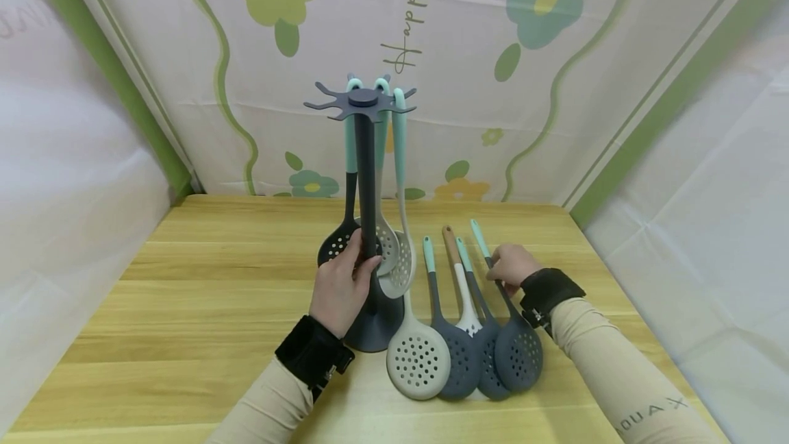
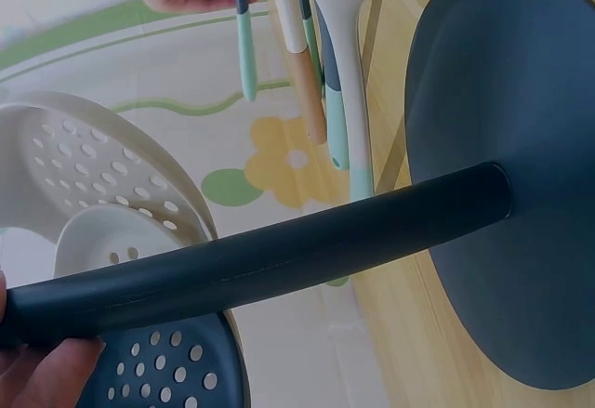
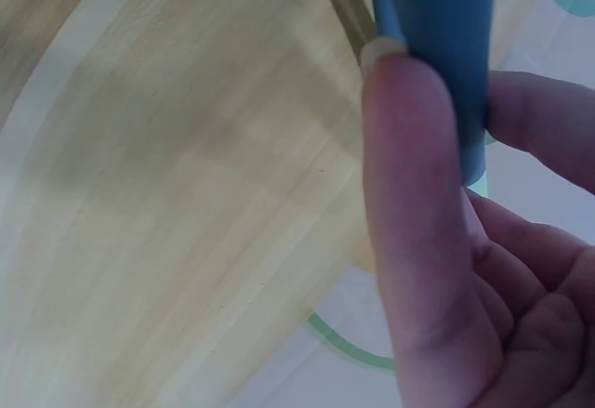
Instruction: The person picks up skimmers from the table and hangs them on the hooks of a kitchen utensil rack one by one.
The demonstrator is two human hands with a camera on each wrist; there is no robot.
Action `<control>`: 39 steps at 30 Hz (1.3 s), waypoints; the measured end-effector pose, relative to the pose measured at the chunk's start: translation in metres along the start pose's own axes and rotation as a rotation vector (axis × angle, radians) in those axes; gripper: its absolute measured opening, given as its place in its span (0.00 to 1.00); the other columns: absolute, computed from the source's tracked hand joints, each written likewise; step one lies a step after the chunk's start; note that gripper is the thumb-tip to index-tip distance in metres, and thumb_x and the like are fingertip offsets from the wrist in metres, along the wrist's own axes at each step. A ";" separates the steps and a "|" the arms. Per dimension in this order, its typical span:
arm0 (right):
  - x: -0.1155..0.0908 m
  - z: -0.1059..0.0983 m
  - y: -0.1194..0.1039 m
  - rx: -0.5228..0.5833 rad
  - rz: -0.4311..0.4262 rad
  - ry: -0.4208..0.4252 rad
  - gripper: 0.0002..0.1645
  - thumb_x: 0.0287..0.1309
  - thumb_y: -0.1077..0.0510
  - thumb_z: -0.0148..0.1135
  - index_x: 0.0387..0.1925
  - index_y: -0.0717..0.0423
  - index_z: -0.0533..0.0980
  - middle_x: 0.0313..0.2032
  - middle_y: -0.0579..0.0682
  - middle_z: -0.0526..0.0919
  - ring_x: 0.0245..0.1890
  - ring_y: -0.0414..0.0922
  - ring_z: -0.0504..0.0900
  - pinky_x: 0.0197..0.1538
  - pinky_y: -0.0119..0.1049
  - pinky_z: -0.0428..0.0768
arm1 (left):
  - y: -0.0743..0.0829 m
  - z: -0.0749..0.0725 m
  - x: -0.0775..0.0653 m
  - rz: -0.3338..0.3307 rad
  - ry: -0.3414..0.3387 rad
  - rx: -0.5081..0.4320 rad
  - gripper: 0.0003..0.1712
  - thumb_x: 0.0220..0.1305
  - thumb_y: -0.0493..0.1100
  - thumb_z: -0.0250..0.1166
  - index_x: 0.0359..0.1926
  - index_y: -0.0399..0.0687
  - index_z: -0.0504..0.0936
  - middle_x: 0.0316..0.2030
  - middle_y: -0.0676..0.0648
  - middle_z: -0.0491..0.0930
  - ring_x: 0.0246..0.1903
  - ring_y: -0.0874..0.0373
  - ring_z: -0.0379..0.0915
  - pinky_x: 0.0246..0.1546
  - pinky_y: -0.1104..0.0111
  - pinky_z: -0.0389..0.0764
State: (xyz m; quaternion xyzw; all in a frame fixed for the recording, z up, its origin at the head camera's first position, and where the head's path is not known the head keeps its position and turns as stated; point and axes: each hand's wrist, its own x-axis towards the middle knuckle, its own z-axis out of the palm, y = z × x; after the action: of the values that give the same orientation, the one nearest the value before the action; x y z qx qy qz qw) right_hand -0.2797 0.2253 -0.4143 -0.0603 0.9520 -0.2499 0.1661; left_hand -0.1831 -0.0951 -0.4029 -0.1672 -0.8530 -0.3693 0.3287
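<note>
My left hand point(image 1: 341, 290) grips the dark pole of a utensil stand point(image 1: 366, 177), low down near its round base. From the hooks of its star-shaped top hang a dark slotted utensil point(image 1: 335, 244) and pale perforated ones point(image 1: 401, 269), all with mint handle ends. At the right, my right hand point(image 1: 514, 266) pinches the shaft of a dark grey skimmer point(image 1: 519, 355) with a mint handle end. In the right wrist view, the thumb and fingers close around the blue-grey shaft point(image 3: 432, 18). The left wrist view shows the pole point(image 2: 279, 259) running into the base point(image 2: 502, 83).
Left of the held skimmer lie a cream skimmer point(image 1: 419, 362), a dark skimmer point(image 1: 459, 362), a white utensil with a wooden handle point(image 1: 464, 286) and another dark perforated utensil point(image 1: 490, 362). A wooden table point(image 1: 216, 307) carries everything, with a flower-printed fabric point(image 1: 431, 129) behind it.
</note>
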 end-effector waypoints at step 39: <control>-0.012 -0.007 -0.025 -0.003 -0.002 -0.005 0.25 0.58 0.61 0.62 0.54 0.73 0.73 0.21 0.54 0.81 0.15 0.43 0.80 0.26 0.43 0.86 | 0.002 -0.001 0.001 -0.019 -0.012 -0.007 0.21 0.66 0.39 0.66 0.57 0.38 0.73 0.31 0.44 0.83 0.23 0.59 0.77 0.24 0.67 0.78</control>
State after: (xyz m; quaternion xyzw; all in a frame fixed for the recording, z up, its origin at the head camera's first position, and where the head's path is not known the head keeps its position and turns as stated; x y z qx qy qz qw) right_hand -0.2705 0.2090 -0.3930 -0.0622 0.9519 -0.2484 0.1682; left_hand -0.1824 -0.0945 -0.4010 -0.1625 -0.8552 -0.3743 0.3195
